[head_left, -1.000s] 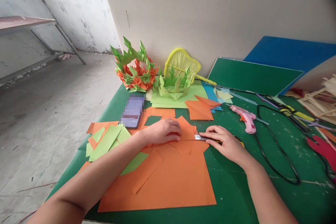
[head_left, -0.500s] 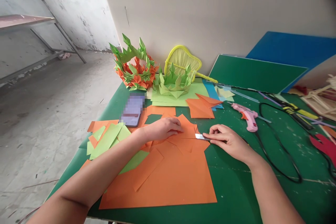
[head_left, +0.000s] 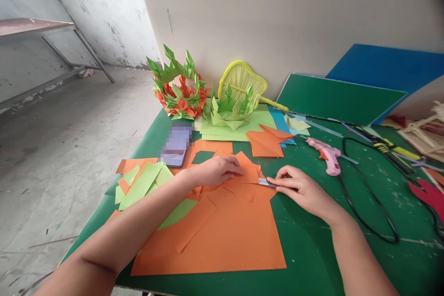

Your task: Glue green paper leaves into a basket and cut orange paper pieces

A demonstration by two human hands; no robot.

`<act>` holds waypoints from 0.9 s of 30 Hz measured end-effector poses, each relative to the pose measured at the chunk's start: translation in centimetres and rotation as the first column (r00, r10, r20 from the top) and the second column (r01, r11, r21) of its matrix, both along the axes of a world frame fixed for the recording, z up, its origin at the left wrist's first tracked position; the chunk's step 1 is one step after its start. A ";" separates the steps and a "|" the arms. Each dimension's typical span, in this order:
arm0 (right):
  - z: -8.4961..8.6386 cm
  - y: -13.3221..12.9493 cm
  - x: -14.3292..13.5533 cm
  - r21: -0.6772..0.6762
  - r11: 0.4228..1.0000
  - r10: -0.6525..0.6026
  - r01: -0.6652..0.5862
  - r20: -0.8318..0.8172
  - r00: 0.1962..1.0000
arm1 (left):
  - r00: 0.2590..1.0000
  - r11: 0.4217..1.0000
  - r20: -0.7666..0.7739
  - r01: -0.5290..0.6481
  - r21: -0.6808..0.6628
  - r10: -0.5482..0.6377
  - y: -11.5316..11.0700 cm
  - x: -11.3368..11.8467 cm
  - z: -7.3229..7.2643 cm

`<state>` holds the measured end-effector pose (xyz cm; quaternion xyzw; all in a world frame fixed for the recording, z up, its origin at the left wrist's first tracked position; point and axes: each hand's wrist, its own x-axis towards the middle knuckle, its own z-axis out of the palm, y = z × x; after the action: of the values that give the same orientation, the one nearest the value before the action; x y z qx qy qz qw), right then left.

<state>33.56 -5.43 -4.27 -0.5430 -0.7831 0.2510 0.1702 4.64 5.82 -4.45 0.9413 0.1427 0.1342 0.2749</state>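
Observation:
My left hand (head_left: pixel 217 171) presses flat on a folded orange paper piece (head_left: pixel 247 172) that lies over a large orange sheet (head_left: pixel 225 236) on the green table (head_left: pixel 312 249). My right hand (head_left: pixel 300 188) grips a utility knife (head_left: pixel 267 182) whose metal blade tip rests at the right edge of the folded orange paper. The knife's handle is mostly hidden under my fingers.
Light green and orange paper scraps (head_left: pixel 140 182) lie at the left, a phone (head_left: pixel 176 145) behind them. Origami wreaths (head_left: pixel 180 92) and a yellow fan (head_left: pixel 241 83) stand by the wall. A pink glue gun (head_left: pixel 328 155) with black cord (head_left: pixel 367 203) lies right; green board (head_left: pixel 340 99) leans behind.
My right hand has slid the knife blade a little left, into the orange paper's edge. My left hand stays pressed on the paper.

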 end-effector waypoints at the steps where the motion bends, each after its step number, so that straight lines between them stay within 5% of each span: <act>1: 0.1 -0.1 0.1 -0.006 1.000 -0.004 0.004 0.009 1.000 | 1.000 1.000 -0.003 -0.003 -0.002 0.003 0.0 0.0 0.0; 17: 0.8 -0.3 0.7 -0.004 0.999 -0.034 0.035 0.022 0.999 | 0.999 1.000 -0.023 -0.025 -0.013 0.025 -0.1 -0.1 0.3; 27: 0.4 0.0 -1.2 0.031 0.999 0.031 -0.030 -0.035 0.999 | 0.997 0.993 -0.037 -0.067 -0.101 0.063 -0.5 0.0 1.0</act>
<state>32.32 -5.43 -3.89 -0.5239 -0.7918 0.2510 0.1885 4.64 5.34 -3.46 0.9231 0.1846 0.1197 0.3155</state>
